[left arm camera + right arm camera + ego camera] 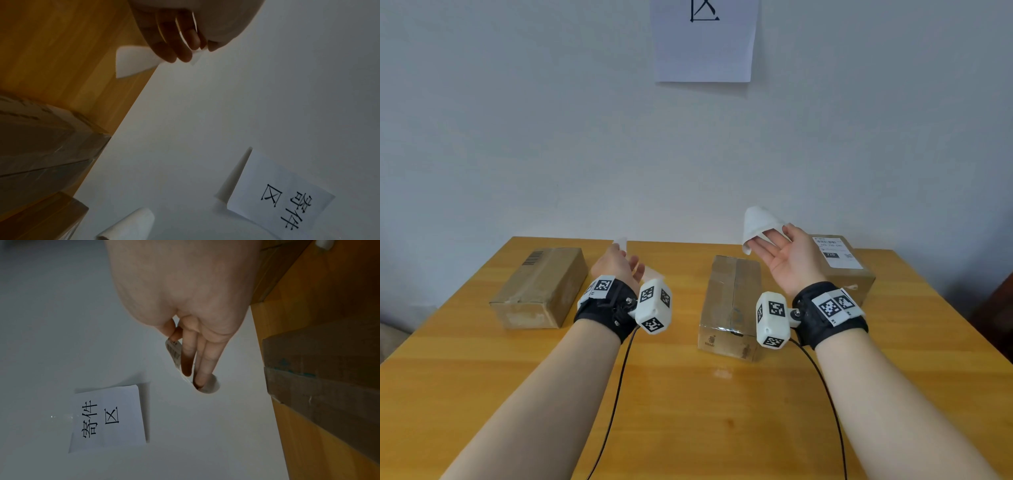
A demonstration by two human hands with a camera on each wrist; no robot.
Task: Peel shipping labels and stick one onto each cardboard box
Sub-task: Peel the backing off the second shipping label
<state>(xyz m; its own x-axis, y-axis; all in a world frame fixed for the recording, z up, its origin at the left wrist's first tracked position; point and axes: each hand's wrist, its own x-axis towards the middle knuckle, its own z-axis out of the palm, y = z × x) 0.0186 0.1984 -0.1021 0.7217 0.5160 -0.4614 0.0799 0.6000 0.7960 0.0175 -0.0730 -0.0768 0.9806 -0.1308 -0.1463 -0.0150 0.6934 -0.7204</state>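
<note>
Three cardboard boxes lie on the wooden table (688, 411): a left box (541, 287), a middle box (732, 305), and a far right box (856, 277) with a printed shipping label (837, 253) on its top. My right hand (780, 253) is raised palm up above the middle box and pinches a curled white label (758, 226); its barcode print (174, 352) shows in the right wrist view. My left hand (619, 263), between the left and middle boxes, pinches a thin white backing sheet (133, 61) at its fingertips.
A white paper sign (703, 41) with black characters is taped to the wall behind the table. Cables run from both wrist cameras back along the tabletop. The table's back edge meets the wall just behind the boxes.
</note>
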